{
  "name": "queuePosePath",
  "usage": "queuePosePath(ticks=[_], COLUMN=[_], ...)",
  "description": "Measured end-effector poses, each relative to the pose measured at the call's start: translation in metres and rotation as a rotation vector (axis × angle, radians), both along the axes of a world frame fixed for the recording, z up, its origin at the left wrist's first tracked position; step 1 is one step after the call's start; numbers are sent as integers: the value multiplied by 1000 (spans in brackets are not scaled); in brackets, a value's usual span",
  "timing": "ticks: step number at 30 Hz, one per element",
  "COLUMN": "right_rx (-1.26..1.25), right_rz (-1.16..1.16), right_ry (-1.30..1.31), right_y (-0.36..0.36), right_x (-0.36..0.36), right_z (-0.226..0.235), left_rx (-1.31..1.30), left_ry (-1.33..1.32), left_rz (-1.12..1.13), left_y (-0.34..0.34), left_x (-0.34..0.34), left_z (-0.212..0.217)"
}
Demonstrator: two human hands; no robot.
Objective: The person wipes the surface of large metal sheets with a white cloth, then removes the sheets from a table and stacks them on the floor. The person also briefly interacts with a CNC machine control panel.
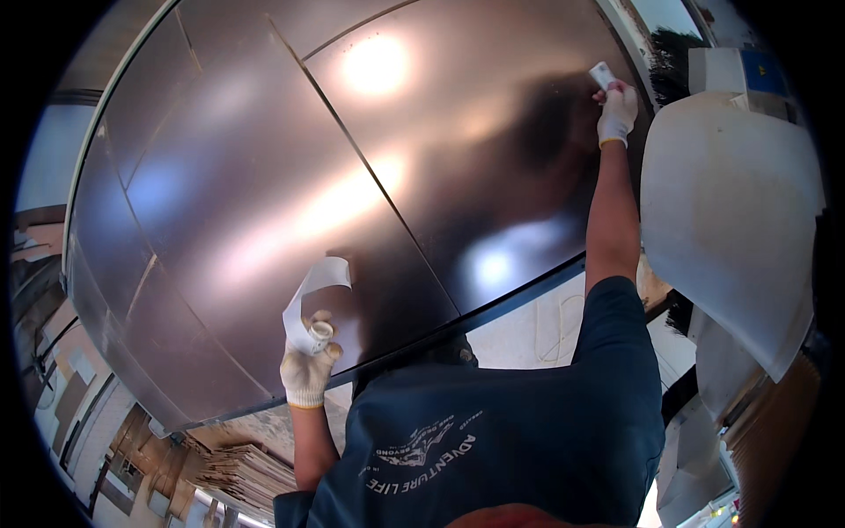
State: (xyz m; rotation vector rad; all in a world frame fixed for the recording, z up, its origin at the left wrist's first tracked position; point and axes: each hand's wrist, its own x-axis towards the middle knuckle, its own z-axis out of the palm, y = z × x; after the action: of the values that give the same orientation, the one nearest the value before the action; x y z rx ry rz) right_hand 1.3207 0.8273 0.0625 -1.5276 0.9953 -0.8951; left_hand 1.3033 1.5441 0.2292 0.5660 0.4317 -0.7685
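My left hand (306,371), in a white knit glove, is closed around a small roll of white tape or label strip (320,333) near the close edge of a large glossy brown-grey panel surface (220,211). From the roll a loose white strip (304,295) curls upward over the panel. At the far right my outstretched right hand (620,109), also gloved, pinches a small flat white piece (602,74) just at or over the panel. Whether that piece touches the surface, I cannot tell.
Dark seam lines (370,167) divide the panel. Beside my right arm hangs a large curved white sheet (731,202), with a black brush strip (674,66) beyond it. Stacked flat boards (242,475) stand at the lower left.
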Motion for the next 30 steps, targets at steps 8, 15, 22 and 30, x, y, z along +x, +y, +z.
queuePosePath(ticks=[8,15,22,30], right_rx=[-562,-1080,-789,-37], right_rz=[410,887,800,1106], right_ry=[1028,873,1088,236], right_y=[161,239,364,573], right_x=[0,-50,-1,-14], right_z=[62,17,75,213], left_rx=[129,322,431,344], left_ry=[-176,-171,-150,-224], left_rz=[-97,-165,-162,-127], left_y=[-13,2,9,39], left_x=[22,24,28,47], left_z=[-3,11,0,15])
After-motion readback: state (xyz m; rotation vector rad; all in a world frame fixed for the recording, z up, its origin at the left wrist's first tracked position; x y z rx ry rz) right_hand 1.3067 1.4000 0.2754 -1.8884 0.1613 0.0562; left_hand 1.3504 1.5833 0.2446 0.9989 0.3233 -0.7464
